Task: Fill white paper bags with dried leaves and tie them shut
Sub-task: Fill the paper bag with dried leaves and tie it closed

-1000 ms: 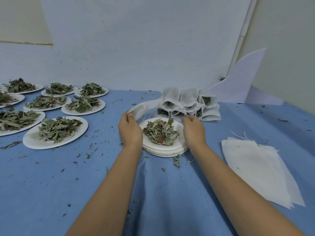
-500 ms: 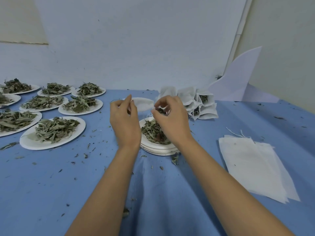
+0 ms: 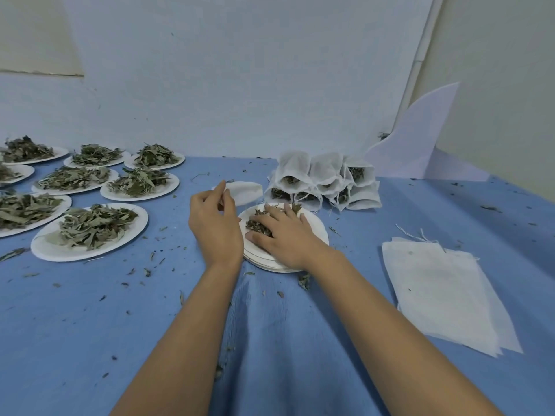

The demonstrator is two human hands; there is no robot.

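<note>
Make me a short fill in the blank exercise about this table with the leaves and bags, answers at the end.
1. The right hand rests on dried leaves on a stack of ____ plates.
2. The left hand pinches a bag above the ____ tablecloth.
3. The flat pile of unfilled bags lies on the person's ____ side.
4. The other plates of leaves stand on the person's ____ side.
Missing words: white, blue, right, left.

plain blue surface flecked with dark crumbs; left of the white plate stack, more white plates of grey-green dried leaves; right, white paper bags.
</note>
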